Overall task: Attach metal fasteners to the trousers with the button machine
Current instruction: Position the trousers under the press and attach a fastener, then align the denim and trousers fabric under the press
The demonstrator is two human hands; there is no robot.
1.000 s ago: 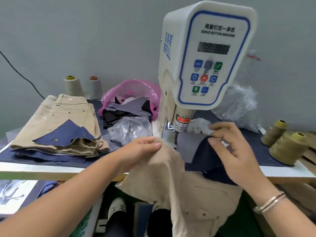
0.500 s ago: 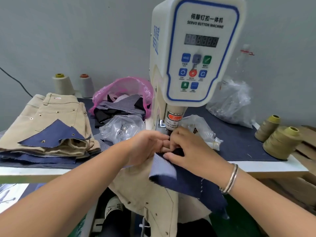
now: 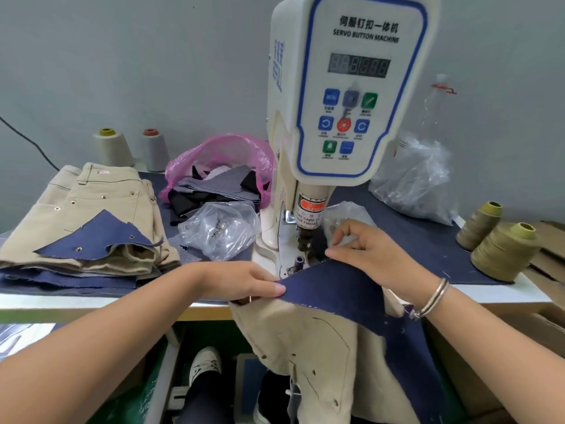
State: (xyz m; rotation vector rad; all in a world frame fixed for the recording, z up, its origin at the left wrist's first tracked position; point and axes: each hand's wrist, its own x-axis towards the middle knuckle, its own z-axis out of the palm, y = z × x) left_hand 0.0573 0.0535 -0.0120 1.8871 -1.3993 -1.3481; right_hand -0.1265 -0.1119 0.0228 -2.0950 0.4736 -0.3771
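Far left of frame we see a stack of finished khaki trousers (image 3: 91, 209). Lower centre, our left hand (image 3: 244, 281) pinches the navy fabric (image 3: 333, 290) edge w/ khaki trousers (image 3: 305, 341) hanging below, just in front of the button machine (image 3: 345, 102). Right of centre, right hand (image 3: 376, 255) pinches the navy's far edge.

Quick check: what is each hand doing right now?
Left hand: pinches the edge of the navy cloth over the beige trousers.
Right hand: fingers curled, holding the same cloth's far edge by the button machine.
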